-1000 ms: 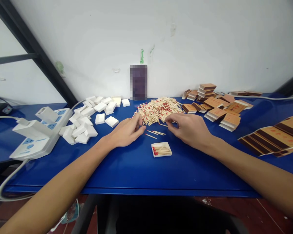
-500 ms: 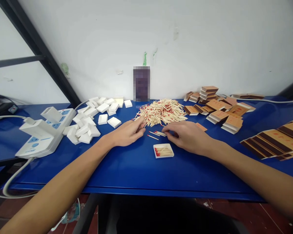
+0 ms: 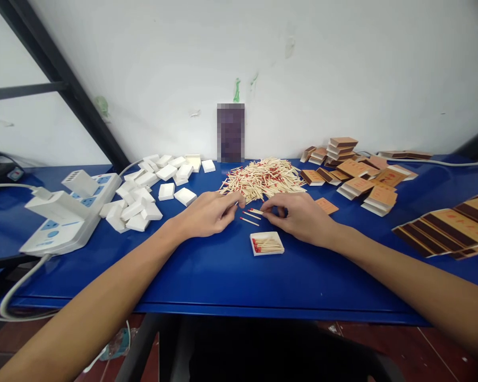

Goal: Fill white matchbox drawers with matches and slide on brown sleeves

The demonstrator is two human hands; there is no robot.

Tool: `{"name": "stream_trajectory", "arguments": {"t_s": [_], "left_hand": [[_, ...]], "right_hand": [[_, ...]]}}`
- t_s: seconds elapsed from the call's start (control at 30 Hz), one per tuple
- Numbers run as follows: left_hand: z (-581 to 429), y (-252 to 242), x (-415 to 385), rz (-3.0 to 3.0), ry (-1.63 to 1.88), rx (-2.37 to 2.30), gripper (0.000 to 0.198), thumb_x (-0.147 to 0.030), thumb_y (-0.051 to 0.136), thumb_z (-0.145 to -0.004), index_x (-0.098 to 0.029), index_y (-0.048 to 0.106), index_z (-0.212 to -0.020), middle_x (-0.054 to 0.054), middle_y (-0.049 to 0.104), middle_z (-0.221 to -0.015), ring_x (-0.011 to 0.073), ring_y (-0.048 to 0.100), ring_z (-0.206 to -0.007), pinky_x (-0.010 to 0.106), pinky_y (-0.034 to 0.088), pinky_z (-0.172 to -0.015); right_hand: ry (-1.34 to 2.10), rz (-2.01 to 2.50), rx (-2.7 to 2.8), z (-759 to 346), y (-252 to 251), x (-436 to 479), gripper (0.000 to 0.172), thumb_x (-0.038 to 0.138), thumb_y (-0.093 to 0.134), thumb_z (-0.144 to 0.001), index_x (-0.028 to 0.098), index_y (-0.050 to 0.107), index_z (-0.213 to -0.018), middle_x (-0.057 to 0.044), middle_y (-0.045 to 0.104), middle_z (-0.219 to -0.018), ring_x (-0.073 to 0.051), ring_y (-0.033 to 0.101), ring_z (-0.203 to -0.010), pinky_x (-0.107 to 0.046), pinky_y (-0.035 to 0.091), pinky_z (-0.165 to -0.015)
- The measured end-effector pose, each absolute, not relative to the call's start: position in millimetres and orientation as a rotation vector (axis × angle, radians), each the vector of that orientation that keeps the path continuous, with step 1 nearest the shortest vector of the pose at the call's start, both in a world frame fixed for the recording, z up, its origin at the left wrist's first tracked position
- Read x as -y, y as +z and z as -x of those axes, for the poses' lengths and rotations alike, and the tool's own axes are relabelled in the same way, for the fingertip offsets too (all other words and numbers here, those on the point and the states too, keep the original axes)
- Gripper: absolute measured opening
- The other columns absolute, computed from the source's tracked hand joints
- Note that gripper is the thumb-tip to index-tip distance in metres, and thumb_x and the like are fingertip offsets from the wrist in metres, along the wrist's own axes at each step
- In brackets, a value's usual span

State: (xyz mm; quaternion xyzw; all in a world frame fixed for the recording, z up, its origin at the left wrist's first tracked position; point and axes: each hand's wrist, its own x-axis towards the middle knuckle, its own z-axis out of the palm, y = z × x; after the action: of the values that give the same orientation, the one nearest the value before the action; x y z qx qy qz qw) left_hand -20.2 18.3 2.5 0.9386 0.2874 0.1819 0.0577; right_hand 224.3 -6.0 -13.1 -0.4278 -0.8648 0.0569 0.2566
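Observation:
My right hand [image 3: 298, 216] pinches the tail ends of a few red-tipped matches [image 3: 255, 211] between thumb and fingers, low over the table. Below them a single loose match [image 3: 249, 220] lies on the blue surface. My left hand [image 3: 213, 213] is curled at the near left edge of a big match pile [image 3: 266, 178]; whatever its fingertips hold, if anything, is hidden. Between me and the hands sits an open white matchbox tray [image 3: 281, 250], partly filled with matches whose heads point left.
White trays [image 3: 137, 199] are heaped on the left, beside a power strip [image 3: 71, 220] with plugs and cables. Orange-brown matchbox sleeves [image 3: 354, 183] lie at the back right, with more flattened sleeves [image 3: 450, 228] near the right edge. A pixelated dark panel [image 3: 231, 132] stands against the wall.
My right hand has shifted slightly left and up, its fingertips closing on the loose matches. My left hand has moved a little right. The tray has stayed put.

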Motion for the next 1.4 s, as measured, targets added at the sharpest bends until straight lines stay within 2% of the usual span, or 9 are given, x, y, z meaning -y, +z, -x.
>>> {"name": "stream_trajectory", "arguments": {"t_s": [0.13,0.37,0.53,0.7,0.87,0.93,1.1,1.23,1.4], "left_hand": [[18,1,-18,-2.869,0.47,-0.935,0.025,-0.018,0.048,-0.085,-0.02,0.06,-0.106,-0.006,0.056,-0.059,0.0131,0.05,-0.054,0.027,0.037,-0.063],[16,4,-16,-2.817,0.426,-0.979,0.026,-0.03,0.058,-0.085,-0.018,0.064,-0.107,-0.008,0.056,-0.052,0.0115,0.051,-0.049,0.035,0.04,-0.084],[15,1,-17,-2.793,0.456,-1.001,0.034,-0.044,0.061,-0.087,-0.019,0.069,-0.109,-0.006,0.058,-0.052,0.0137,0.055,-0.051,0.032,0.044,-0.077],[14,2,-16,-2.843,0.46,-0.981,0.025,-0.04,0.059,-0.089,-0.021,0.074,-0.097,-0.004,0.057,-0.05,0.0141,0.056,-0.053,0.029,0.044,-0.069],[7,6,-9,-2.798,0.399,-0.958,0.021,-0.036,0.059,-0.089,-0.02,0.073,-0.09,-0.005,0.054,-0.05,0.0105,0.05,-0.048,0.025,0.039,-0.059],[3,7,-5,-2.783,0.385,-0.952,0.021,-0.036,0.059,-0.09,-0.02,0.073,-0.091,-0.005,0.052,-0.05,0.0103,0.049,-0.047,0.024,0.035,-0.054],[-3,5,1,-2.786,0.375,-0.934,0.022,-0.039,0.058,-0.092,-0.021,0.071,-0.094,-0.004,0.057,-0.057,0.0113,0.053,-0.054,0.024,0.034,-0.056],[1,1,-5,-2.761,0.404,-1.052,0.026,-0.038,0.049,-0.097,-0.023,0.069,-0.105,-0.003,0.06,-0.062,0.0133,0.054,-0.058,0.025,0.036,-0.059],[9,-4,-16,-2.908,0.424,-1.214,0.037,-0.035,0.043,-0.099,-0.019,0.061,-0.127,0.007,0.064,-0.094,0.0224,0.058,-0.088,0.035,0.043,-0.079]], "right_hand": [[0.236,1.154,2.289,-216,-15,4,0.011,0.018,0.061,-0.083,0.02,0.072,-0.083,0.001,0.067,-0.068,-0.012,0.055,-0.058,-0.024,0.039,-0.059],[0.37,1.106,2.291,-219,-16,7,0.011,0.018,0.061,-0.084,0.02,0.071,-0.085,0.002,0.064,-0.067,-0.01,0.049,-0.054,-0.023,0.037,-0.056],[0.415,1.087,2.292,-220,-16,6,0.013,0.017,0.06,-0.083,0.02,0.072,-0.086,0.002,0.063,-0.067,-0.01,0.048,-0.055,-0.023,0.037,-0.057],[0.464,1.056,2.301,-222,-12,8,0.014,0.018,0.059,-0.085,0.02,0.072,-0.088,0.002,0.062,-0.067,-0.011,0.051,-0.057,-0.024,0.039,-0.058],[0.181,1.135,2.244,-229,-10,5,0.019,0.015,0.053,-0.086,0.017,0.07,-0.091,-0.006,0.069,-0.087,-0.014,0.056,-0.065,-0.027,0.043,-0.064],[0.094,1.189,2.264,-232,-11,2,0.02,0.014,0.052,-0.085,0.016,0.071,-0.092,-0.007,0.07,-0.088,-0.015,0.057,-0.067,-0.029,0.043,-0.065],[0.107,1.241,2.343,-233,-14,-3,0.023,0.012,0.052,-0.083,0.018,0.072,-0.093,-0.004,0.069,-0.079,-0.015,0.056,-0.064,-0.027,0.041,-0.062],[0.214,1.138,2.351,-230,-13,1,0.023,0.013,0.052,-0.084,0.018,0.073,-0.094,-0.003,0.07,-0.077,-0.014,0.056,-0.063,-0.027,0.042,-0.062],[0.235,1.097,2.279,-228,-8,7,0.022,0.015,0.053,-0.083,0.019,0.072,-0.093,-0.003,0.071,-0.083,-0.013,0.057,-0.063,-0.027,0.043,-0.062]]}}
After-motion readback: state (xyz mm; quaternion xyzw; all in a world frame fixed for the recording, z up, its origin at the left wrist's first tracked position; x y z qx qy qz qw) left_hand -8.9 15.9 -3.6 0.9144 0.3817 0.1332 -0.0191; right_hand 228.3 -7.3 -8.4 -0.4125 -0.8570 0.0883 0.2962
